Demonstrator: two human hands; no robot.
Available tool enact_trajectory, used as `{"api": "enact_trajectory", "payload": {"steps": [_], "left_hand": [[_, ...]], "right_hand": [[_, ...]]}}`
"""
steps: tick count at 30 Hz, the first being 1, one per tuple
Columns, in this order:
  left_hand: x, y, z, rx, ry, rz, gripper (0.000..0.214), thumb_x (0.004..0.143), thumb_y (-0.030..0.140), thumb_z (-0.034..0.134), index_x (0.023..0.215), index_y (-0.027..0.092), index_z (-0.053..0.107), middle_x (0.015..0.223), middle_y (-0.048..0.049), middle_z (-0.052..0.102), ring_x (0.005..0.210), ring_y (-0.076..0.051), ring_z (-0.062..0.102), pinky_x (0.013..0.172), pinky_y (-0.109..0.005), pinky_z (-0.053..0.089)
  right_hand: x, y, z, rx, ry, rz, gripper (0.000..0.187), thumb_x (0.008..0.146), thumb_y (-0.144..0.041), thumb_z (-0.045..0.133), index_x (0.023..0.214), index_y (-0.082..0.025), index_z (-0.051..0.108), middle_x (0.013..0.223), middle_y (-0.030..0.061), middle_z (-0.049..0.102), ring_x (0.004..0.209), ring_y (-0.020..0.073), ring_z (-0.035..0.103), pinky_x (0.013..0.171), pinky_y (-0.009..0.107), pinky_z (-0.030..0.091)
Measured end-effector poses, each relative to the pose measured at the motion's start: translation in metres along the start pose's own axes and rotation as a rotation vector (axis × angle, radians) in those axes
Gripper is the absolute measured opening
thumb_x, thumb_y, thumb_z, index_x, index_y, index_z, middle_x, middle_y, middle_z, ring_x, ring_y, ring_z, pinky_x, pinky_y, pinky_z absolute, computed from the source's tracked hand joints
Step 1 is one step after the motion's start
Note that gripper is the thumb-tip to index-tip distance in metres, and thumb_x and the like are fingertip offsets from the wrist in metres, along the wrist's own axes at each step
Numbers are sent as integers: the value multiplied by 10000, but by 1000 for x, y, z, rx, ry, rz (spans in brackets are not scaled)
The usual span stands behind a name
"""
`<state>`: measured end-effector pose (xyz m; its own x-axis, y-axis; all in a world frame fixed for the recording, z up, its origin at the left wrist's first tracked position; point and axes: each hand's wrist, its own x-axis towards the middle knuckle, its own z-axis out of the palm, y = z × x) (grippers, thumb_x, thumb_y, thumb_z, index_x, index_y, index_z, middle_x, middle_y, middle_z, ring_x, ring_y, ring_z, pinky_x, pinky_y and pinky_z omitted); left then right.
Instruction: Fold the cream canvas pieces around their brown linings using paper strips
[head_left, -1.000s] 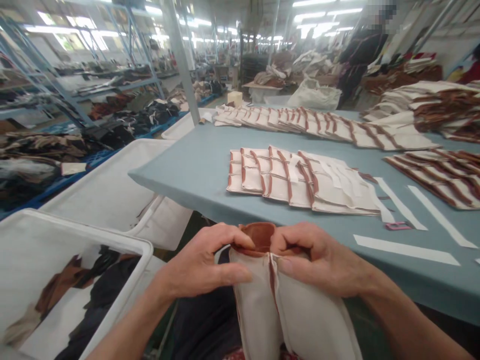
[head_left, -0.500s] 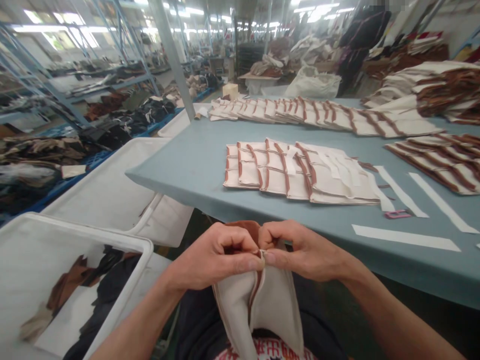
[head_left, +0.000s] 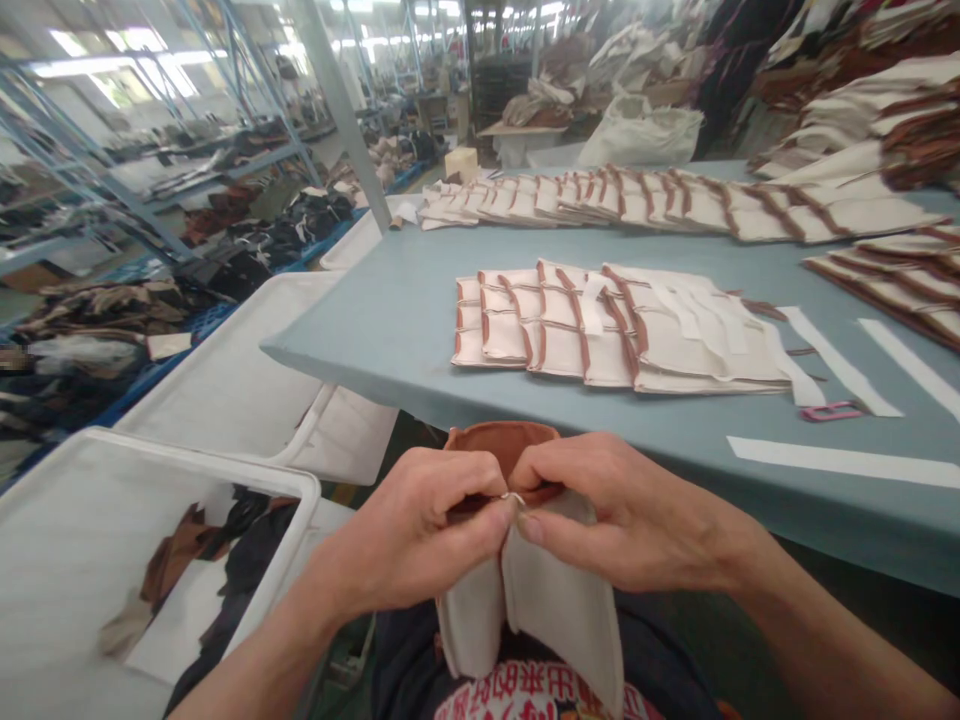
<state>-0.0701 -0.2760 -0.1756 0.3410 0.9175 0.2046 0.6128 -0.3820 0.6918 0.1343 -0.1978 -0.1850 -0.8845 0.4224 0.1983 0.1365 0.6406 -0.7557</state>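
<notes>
A cream fabric piece with brown trim (head_left: 547,600) hangs folded over my lap, below the table's near edge. My left hand (head_left: 409,535) and my right hand (head_left: 622,520) both pinch its top edge, thumbs and forefingers meeting at the middle seam. A brown lined flap (head_left: 502,445) stands up behind my fingers. Both hands are closed on the fabric.
A blue-grey table (head_left: 390,320) carries overlapping rows of similar cream and brown pieces (head_left: 600,325), white strips (head_left: 840,462) and a small pink buckle (head_left: 831,411). White bins (head_left: 225,370) with dark scraps stand at my left. Shelving and fabric piles fill the background.
The fabric piece has been folded narrower and drawn closer to my body. My thumbs have come together at its top seam. The view has tilted slightly downward.
</notes>
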Motion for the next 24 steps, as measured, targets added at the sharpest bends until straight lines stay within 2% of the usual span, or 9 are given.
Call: {"api": "enact_trajectory", "payload": {"steps": [3,7,13,15,20,24], "left_hand": [[0,-2,-4,-64,-70,-72,202,963,176,591,764,176,625,660,64,582,611,-76,520,592,-202,368],[4,4,-12,-84,-95,-121,162,948,167,630,786,180,635,681,72,608,596,-66,522,559,-186,365],[8,14,-22,93,-88,-31,177,894,49,638,796,187,587,706,92,605,599,-52,518,591,-189,362],[5,14,-23,128,-66,17,170,914,57,646,840,195,579,750,88,621,624,-54,534,611,-185,376],[-6,10,-15,176,-21,127,146,1001,128,597,893,210,544,784,61,628,670,-83,572,616,-190,409],[-13,4,-4,235,91,298,122,1032,124,534,938,201,543,821,18,668,723,-116,629,658,-222,455]], "right_hand": [[0,1,0,-66,13,8,111,852,-164,680,793,-178,587,717,-49,573,641,101,486,614,243,315],[2,1,1,-148,41,-11,271,890,-213,708,690,-184,527,617,-78,468,544,78,381,546,249,236],[5,-5,4,-286,98,-44,280,895,-156,662,687,-196,479,638,-49,513,571,97,396,544,279,199],[5,-4,5,-216,90,-26,268,897,-157,636,693,-201,467,626,-61,481,557,91,374,541,271,207],[5,0,3,127,-5,25,282,842,-125,622,667,-206,416,591,-101,333,526,68,282,510,225,211],[8,5,3,465,-89,72,261,841,-189,678,674,-187,477,618,-96,365,557,61,317,511,198,245]]}}
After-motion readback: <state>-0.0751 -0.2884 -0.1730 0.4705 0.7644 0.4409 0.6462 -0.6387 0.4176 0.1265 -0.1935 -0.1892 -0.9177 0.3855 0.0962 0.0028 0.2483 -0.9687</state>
